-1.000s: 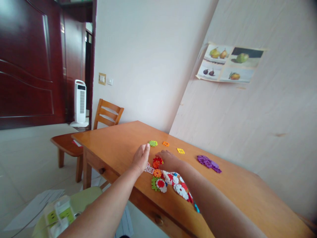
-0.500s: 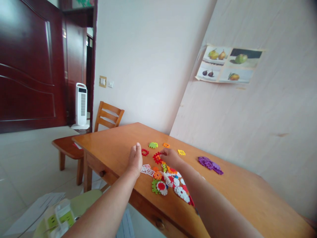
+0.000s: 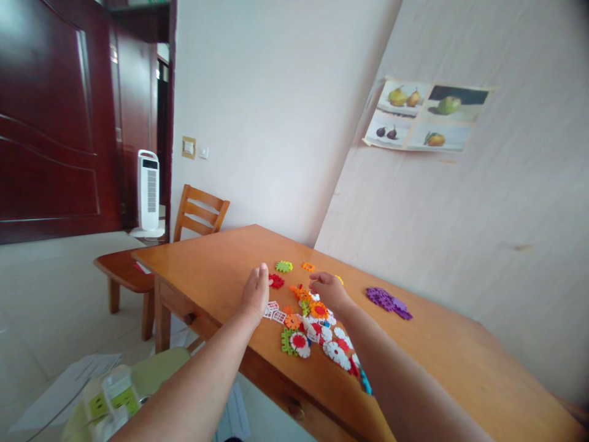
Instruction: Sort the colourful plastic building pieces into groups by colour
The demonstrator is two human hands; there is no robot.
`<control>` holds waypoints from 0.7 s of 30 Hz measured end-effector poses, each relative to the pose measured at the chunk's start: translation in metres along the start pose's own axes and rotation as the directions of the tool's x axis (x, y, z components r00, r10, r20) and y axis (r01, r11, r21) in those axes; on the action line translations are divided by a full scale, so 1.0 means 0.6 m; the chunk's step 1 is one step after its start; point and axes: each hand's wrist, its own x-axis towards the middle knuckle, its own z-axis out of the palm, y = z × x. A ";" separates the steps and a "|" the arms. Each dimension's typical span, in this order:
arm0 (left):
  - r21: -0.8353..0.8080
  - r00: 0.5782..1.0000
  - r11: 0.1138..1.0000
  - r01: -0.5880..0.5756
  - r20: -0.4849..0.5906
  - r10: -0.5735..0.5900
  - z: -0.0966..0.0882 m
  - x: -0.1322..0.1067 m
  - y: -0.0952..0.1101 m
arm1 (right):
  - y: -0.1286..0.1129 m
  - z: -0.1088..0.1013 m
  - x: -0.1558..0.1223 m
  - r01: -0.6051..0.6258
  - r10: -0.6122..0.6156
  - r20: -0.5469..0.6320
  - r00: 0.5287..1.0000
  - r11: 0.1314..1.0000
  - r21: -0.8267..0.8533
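My left hand (image 3: 256, 294) is upright over the table, thumb raised and apart, its fingertips beside a small stack of red plastic building pieces (image 3: 277, 281). Whether they touch the stack is hard to see. My right hand (image 3: 330, 290) hovers just beyond a loose pile of building pieces, fingers slightly bent and apart, with nothing visible in them. The pile holds orange flower-shaped pieces (image 3: 319, 309), white notched discs (image 3: 337, 354), white lattice pieces (image 3: 275, 312) and a green square piece (image 3: 289, 341). My right forearm hides part of its right side.
Sorted farther back on the wooden table (image 3: 221, 258) are green pieces (image 3: 284, 266), an orange piece (image 3: 308, 266) and, partly hidden, a yellow piece (image 3: 339, 279). Purple pieces (image 3: 389, 302) lie to the right. A chair (image 3: 201, 212) stands behind; a green stool (image 3: 159, 371) carries a power strip.
The red piece in my right hand has moved to the red piece near my left hand, and they now lie together. My right hand has drawn back rightward, exposing orange pieces.
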 end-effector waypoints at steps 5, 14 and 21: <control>0.011 0.997 1.000 0.016 0.075 -0.016 0.003 -0.006 0.009 | 0.044 -0.089 -0.046 0.043 -0.040 -0.090 0.995 0.999 0.026; 0.071 0.979 0.997 0.016 0.201 -0.030 0.001 -0.010 0.025 | 0.170 -0.264 -0.125 0.036 -0.139 -0.359 0.923 0.960 -0.279; 0.245 0.955 0.966 -0.087 0.297 0.011 -0.011 -0.038 0.073 | 0.190 -0.287 -0.147 0.023 -0.173 -0.315 0.933 0.904 -0.426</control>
